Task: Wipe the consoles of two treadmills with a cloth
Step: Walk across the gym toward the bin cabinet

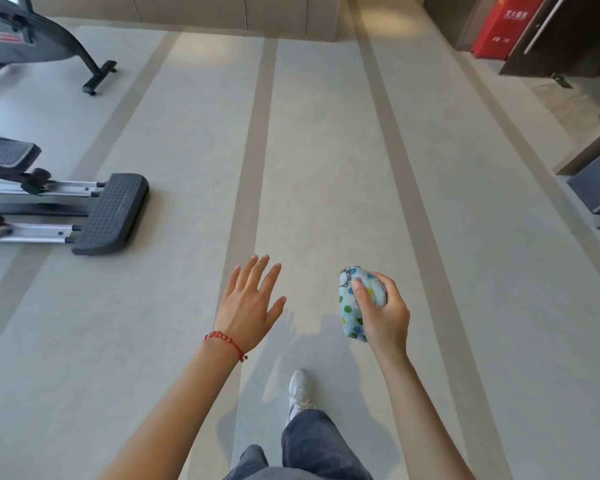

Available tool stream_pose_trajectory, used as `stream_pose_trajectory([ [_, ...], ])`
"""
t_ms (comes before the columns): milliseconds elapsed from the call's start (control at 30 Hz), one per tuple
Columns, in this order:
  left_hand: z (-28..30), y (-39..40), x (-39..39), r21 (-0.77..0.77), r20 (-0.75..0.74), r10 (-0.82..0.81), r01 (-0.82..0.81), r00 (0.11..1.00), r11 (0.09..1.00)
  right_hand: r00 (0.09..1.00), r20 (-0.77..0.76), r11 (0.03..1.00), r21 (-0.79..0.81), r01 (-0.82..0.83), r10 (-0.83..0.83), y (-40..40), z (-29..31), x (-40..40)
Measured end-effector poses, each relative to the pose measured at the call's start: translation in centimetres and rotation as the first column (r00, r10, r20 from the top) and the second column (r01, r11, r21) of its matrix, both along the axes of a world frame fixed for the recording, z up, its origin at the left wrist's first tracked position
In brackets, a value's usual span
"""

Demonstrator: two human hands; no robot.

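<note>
My right hand (385, 315) grips a folded light-blue cloth (352, 306) with coloured dots, held out in front of me above the floor. My left hand (248, 304) is stretched forward beside it with straight, spread fingers and holds nothing; a red bead bracelet sits on that wrist. No treadmill console is in view.
An elliptical trainer (108, 213) with a dark foot plate stands at the left, and an exercise bike (32, 39) at the far left. A red fire-equipment cabinet (506, 26) and a dark door are at the far right. Grey striped floor (326, 150) stretches ahead; my shoe (300, 389) steps forward.
</note>
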State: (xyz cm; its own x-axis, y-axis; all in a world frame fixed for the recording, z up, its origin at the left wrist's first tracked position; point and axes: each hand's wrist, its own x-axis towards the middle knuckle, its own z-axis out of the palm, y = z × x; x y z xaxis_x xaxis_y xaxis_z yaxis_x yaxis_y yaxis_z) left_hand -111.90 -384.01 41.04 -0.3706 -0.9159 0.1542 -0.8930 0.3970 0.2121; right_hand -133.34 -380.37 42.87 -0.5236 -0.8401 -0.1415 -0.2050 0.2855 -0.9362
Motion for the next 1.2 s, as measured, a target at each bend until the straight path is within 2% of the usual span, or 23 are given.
stream_pose_trajectory([
  [433,1.6,-22.8,-7.2,0.020,-0.005,-0.052,0.052,0.999,0.998,0.999,-0.037,1.000,0.003,0.021,-0.021,-21.4,1.0,-6.4],
  [867,1.4,-47.9,-14.1,0.028,0.007,-0.280,0.280,0.960,0.960,0.968,-0.004,0.968,-0.005,0.251,-0.251,-42.1,0.7,-11.9],
  [1200,0.7,-60.4,-24.1,0.052,0.015,-0.420,0.418,0.908,0.907,0.926,-0.023,0.926,0.010,0.377,-0.377,-52.0,-0.1,-20.0],
])
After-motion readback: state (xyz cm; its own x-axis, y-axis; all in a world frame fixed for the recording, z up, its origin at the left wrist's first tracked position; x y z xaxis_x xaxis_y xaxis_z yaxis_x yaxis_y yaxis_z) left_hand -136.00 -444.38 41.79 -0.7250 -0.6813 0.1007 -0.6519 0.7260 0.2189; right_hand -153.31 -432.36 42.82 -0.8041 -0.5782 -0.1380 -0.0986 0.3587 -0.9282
